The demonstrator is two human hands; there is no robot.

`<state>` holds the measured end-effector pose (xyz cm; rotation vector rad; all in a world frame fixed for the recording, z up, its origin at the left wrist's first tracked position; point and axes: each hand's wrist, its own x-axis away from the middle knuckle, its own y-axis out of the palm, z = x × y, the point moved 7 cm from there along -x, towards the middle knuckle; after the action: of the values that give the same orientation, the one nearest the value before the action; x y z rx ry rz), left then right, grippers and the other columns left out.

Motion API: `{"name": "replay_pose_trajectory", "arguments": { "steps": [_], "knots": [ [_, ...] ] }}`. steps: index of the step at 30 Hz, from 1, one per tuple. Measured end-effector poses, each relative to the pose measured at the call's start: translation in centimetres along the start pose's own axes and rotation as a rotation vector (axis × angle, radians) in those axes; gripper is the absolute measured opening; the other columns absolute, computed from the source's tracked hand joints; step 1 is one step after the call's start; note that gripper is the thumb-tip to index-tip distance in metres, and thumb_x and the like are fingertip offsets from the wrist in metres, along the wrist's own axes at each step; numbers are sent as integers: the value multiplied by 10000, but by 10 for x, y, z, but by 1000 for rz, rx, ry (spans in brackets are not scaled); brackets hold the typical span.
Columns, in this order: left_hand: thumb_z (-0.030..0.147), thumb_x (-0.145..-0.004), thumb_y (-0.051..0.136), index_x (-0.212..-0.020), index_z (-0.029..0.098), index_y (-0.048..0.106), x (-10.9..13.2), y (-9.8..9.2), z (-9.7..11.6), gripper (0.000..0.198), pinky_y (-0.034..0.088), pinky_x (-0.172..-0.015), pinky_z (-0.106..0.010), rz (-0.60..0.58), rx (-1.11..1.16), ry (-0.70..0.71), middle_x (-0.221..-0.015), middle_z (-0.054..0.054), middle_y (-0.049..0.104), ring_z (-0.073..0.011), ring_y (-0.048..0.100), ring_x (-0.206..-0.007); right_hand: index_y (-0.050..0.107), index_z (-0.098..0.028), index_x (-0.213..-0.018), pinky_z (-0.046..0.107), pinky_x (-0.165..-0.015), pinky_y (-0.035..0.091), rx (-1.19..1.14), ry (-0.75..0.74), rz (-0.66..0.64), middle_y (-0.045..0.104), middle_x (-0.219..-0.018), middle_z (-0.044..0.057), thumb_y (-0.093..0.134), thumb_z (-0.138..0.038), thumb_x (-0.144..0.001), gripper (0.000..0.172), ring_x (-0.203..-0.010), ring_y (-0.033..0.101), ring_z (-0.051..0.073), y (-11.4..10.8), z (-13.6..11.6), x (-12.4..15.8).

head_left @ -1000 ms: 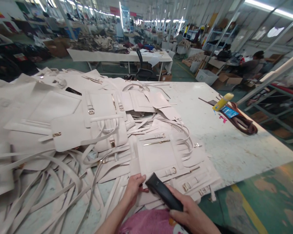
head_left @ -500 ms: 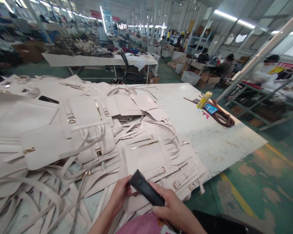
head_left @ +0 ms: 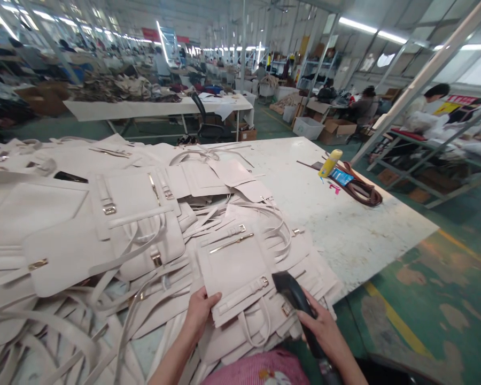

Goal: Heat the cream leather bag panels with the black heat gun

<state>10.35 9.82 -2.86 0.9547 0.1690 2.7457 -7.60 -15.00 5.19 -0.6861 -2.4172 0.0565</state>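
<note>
right hand (head_left: 324, 329): black tool (head_left: 292, 293), shifted rightward | left hand (head_left: 199, 313): pinching panel (head_left: 238, 266)

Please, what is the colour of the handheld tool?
The handheld tool is mostly black; it shows best in the current head view.

Panel (head_left: 236, 267) at 6 o'clock looks like smooth, low-sheen leather, real or fake, can't tell. Its buckle (head_left: 263, 282) is shiny metal. Handheld tool (head_left: 291, 291) at 5 looks like smooth, slightly glossy plastic. Garment (head_left: 244, 371) down at 6 is cloth, tabletop (head_left: 344, 230) toward 3's scuffed and matt-ish.
</note>
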Motion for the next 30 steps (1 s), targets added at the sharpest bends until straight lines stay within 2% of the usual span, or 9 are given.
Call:
{"name": "replay_pose_trajectory", "arguments": {
  "steps": [5,7,11,14,17,21,24,26,30],
  "knots": [
    [182,-526,721,-847,107,635,-2,-4,-6,341,469,-536,-240,8,1,15,-815,-71,688,-169,606,-614,214,-159,-1379,263,-393,404,-14,-68,134,547,-501,-47,590,-513,-660,885,-402,490,149,-26,-11,-4],
    [194,-551,720,-856,104,627,-3,-4,-8,332,476,-533,-239,5,-1,2,-798,-76,688,-173,613,-621,240,-163,-1374,251,-381,393,15,-51,116,549,-485,-44,595,-514,-657,874,-394,483,145,-29,-7,1],
    [140,-584,697,-858,97,607,-6,4,-5,291,495,-563,-244,-18,24,-14,-775,-84,687,-171,622,-629,257,-173,-1370,224,-357,371,37,-42,-31,568,-498,-37,568,-468,-687,807,-380,473,129,-7,-2,2],
    [63,-564,676,-820,88,605,-7,9,1,267,501,-585,-246,0,-25,6,-745,-80,686,-172,625,-628,294,-183,-1360,223,-374,392,70,-111,-61,646,-669,-1,553,-402,-699,743,-402,484,112,11,-11,-10],
    [68,-573,673,-826,91,611,-7,10,3,262,506,-596,-253,-12,-76,31,-758,-77,688,-182,632,-652,352,-178,-1336,245,-450,459,86,-187,-2,674,-871,32,552,-371,-684,708,-499,549,129,14,-26,-23],
    [122,-582,689,-851,98,613,-10,-1,1,281,517,-630,-271,-12,-81,61,-845,-91,689,-208,641,-726,393,-175,-1317,292,-621,526,84,-249,176,653,-1039,61,558,-402,-671,704,-775,628,211,-11,-38,-24],
    [175,-592,706,-852,108,610,-15,-7,-2,286,523,-651,-280,-30,-31,54,-872,-95,687,-222,643,-765,444,-173,-1286,322,-718,526,114,-256,223,648,-1071,71,581,-412,-652,691,-912,612,250,-26,-35,-17],
    [200,-601,711,-863,112,600,-18,-6,-1,298,528,-658,-300,-43,53,25,-837,-97,688,-226,646,-744,488,-164,-1252,338,-749,521,121,-250,169,650,-1074,80,604,-400,-626,679,-936,606,266,-22,-28,-15],
    [197,-629,699,-913,104,573,-25,3,15,324,533,-652,-333,-24,186,14,-810,-113,684,-223,647,-688,502,-160,-1238,350,-773,511,114,-260,58,620,-1137,75,585,-381,-631,652,-986,584,272,7,-16,-17]
  ]
}}
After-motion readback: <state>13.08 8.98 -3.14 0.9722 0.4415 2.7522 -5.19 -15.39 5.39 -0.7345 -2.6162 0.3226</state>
